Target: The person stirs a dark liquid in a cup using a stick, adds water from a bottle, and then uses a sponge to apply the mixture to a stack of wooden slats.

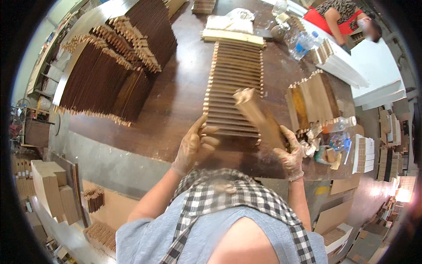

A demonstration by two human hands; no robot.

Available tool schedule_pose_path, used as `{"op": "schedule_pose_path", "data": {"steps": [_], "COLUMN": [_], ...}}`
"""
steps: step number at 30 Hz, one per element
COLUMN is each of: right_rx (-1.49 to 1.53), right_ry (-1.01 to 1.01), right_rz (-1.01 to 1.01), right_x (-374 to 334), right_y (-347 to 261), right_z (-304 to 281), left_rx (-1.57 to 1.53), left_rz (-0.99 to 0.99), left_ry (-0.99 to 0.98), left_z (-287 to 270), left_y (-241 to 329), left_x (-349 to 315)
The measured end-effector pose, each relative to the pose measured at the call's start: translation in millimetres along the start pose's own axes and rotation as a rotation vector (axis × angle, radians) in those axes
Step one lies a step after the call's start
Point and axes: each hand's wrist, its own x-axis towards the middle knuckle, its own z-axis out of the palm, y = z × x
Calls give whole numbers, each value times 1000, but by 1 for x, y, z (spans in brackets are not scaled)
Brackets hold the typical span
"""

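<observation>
A long row of dark brown wooden slats (234, 88) with pale ends lies side by side on the brown table, running away from me. At its near left edge is my left hand (192, 143), gloved, with the fingers apart and nothing held. The index fingertip is at the slat ends; I cannot tell if it touches. My right hand (291, 154), also gloved, grips a few wooden strips (259, 115) held together, tilted over the row's near right corner. Motion blurs these strips. More brown boards (312, 99) lie in a stack to the right of the row.
Tall stacks of brown slats (105, 70) stand at the left. A pale wooden bar (233, 37) lies across the row's far end. Water bottles (303, 45), crumpled paper (311, 141) and a clear bottle (340, 124) are on the right. A person in red (325, 20) works beyond.
</observation>
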Motion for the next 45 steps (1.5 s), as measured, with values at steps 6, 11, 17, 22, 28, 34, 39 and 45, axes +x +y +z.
{"op": "schedule_pose_path", "data": {"steps": [6,11,17,22,28,34,39,45], "right_rx": [-588,-718,-828,-569,-660,-618,-581,-386], "right_ry": [-222,-101,-90,95,35,53,72,328], "right_rz": [-480,-676,-495,-242,-122,-108,-121,-92], "right_x": [-25,-26,-28,-49,-42,-40,-42,-37], "right_y": [14,39,75,91,84,87,98,76], "right_z": [45,45,51,60,74,74,64,57], "left_rx": [330,961,1335,1347,1531,1503,1320,1028], "left_rz": [-317,-115,346,388,237,231,240,364], "left_ry": [80,177,259,265,132,92,34,175], "left_z": [-10,-22,-32,-27,-26,-37,-23,-40], "left_y": [0,-37,-70,-67,-59,-62,-52,-62], "left_x": [-23,-32,-17,-11,-9,-2,3,-11]}}
